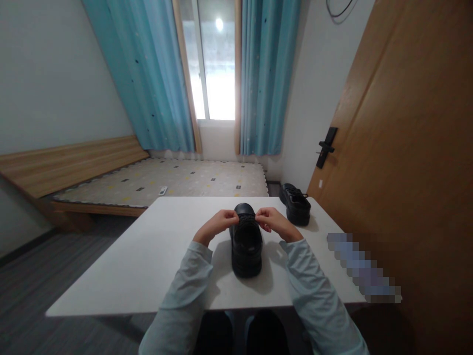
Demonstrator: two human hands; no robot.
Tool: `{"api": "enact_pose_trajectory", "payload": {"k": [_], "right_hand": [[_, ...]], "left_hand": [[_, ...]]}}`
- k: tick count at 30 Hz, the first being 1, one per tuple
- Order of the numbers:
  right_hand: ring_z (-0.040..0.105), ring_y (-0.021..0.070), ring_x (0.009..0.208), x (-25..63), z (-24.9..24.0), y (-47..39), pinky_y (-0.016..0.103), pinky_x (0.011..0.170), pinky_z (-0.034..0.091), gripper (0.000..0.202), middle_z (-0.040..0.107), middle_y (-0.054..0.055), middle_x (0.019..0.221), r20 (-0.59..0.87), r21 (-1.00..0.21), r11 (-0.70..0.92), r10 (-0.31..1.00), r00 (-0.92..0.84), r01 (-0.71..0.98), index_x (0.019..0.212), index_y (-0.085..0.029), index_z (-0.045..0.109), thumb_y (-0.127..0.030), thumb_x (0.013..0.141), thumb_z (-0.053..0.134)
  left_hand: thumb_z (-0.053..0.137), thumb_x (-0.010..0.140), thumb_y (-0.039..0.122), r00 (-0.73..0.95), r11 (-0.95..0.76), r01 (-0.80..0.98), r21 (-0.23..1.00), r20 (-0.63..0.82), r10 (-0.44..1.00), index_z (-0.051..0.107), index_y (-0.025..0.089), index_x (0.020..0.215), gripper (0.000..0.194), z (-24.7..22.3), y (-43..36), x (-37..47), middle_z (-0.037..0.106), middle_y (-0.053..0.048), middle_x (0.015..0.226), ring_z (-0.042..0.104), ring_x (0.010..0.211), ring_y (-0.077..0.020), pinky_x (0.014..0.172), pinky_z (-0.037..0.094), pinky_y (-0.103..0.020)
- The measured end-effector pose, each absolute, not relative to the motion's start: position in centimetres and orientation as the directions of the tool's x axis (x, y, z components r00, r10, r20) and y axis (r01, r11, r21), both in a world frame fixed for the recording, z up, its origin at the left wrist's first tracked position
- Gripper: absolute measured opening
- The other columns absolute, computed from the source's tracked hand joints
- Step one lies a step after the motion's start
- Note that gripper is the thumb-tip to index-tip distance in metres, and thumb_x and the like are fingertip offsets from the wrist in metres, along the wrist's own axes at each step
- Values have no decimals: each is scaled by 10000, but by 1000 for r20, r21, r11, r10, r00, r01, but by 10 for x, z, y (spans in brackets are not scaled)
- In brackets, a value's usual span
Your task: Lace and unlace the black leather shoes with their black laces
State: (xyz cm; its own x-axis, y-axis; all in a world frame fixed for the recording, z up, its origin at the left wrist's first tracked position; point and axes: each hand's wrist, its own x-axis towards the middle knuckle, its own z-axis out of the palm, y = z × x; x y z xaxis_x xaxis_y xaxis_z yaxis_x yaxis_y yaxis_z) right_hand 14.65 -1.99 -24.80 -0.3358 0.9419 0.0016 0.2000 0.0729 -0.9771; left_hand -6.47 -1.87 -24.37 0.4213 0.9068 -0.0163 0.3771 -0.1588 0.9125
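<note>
A black lace-up shoe (247, 254) stands on the white table (148, 266), its toe pointing away from me and its opening facing up. At the left side of its laces (247, 217), my left hand (219, 224) is closed in a pinch. My right hand (275, 223) pinches at the right side of the same laces, with its lower fingers curled. The lace ends between the fingertips are too small to make out clearly. A second black shoe (297, 204) rests near the table's far right corner, beyond my right hand.
A blurred, pixelated item (360, 266) lies along the table's right edge. Behind the table is a low bed (192, 180) with a small white object (163, 190) on it. A wooden door (414, 148) with a black handle (326, 147) stands on the right.
</note>
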Motion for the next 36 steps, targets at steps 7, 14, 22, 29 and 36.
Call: {"api": "enact_pose_trajectory", "payload": {"k": [7, 14, 22, 29, 36], "right_hand": [[385, 47, 343, 151, -253, -15, 160, 343, 247, 61, 461, -71, 412, -16, -979, 59, 932, -362, 195, 628, -151, 534, -197, 667, 544], [374, 48, 349, 152, -256, -14, 165, 347, 230, 41, 451, -73, 412, -18, -983, 52, 928, -371, 179, 626, -152, 531, -183, 650, 519], [364, 47, 345, 155, -258, -11, 169, 346, 233, 51, 426, -78, 398, -42, -981, 38, 917, -397, 191, 626, -151, 535, -200, 634, 524], [353, 48, 348, 159, -262, -7, 174, 348, 236, 56, 438, -70, 397, -54, -977, 38, 907, -418, 210, 630, -153, 542, -201, 645, 518], [339, 45, 357, 161, -260, -10, 172, 354, 224, 47, 421, -77, 402, -80, -976, 16, 903, -423, 219, 633, -154, 539, -194, 630, 514]], "left_hand": [[505, 651, 325, 434, -145, 404, 903, -50, 900, 558, 157, 704, 185, -244, -19, -67, 458, 38, 623, 365, 524, -82, 461, 238, -199], [519, 646, 331, 447, -136, 380, 915, -53, 893, 549, 160, 687, 178, -247, -16, -69, 444, 41, 606, 361, 534, -86, 474, 245, -202], [509, 654, 357, 491, -151, 394, 907, -69, 868, 514, 161, 671, 197, -252, -10, -73, 392, 48, 585, 342, 533, -87, 478, 243, -209], [518, 652, 365, 501, -132, 399, 908, -95, 860, 504, 163, 670, 204, -253, -9, -75, 367, 54, 575, 329, 535, -88, 484, 240, -219], [536, 658, 392, 505, -126, 421, 898, -116, 855, 504, 161, 662, 234, -253, -11, -76, 411, 45, 592, 345, 544, -88, 491, 244, -220]]}}
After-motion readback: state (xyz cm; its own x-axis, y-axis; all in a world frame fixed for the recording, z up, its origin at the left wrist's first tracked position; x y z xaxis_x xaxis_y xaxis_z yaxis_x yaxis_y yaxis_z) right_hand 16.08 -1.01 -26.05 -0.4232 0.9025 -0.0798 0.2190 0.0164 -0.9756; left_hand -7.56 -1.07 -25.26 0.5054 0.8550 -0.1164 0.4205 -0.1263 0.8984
